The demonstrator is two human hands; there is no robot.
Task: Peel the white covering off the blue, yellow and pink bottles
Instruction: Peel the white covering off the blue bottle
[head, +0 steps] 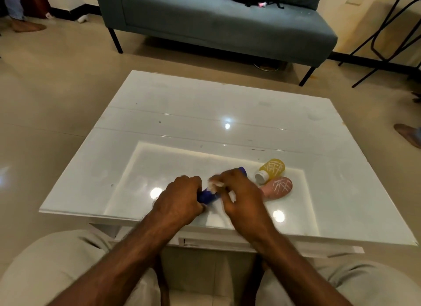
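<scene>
While the left hand [180, 203] clamps the blue bottle [207, 196] low on the counter [205, 114], the right hand [241, 191] has its grip pinching white covering [214, 183]. Yellow bottle [271, 170] and pink bottle [279, 187] lie at three o'clock, still wrapped. Best to pull steadily along the bottle, holding it firm.

Three bottles on my table [182, 105].
One blue [206, 195] in my hands; yellow [272, 169] and pink [279, 187] just right.

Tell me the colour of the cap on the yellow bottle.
White. The cap on the yellow bottle shows best in the head view.
</scene>
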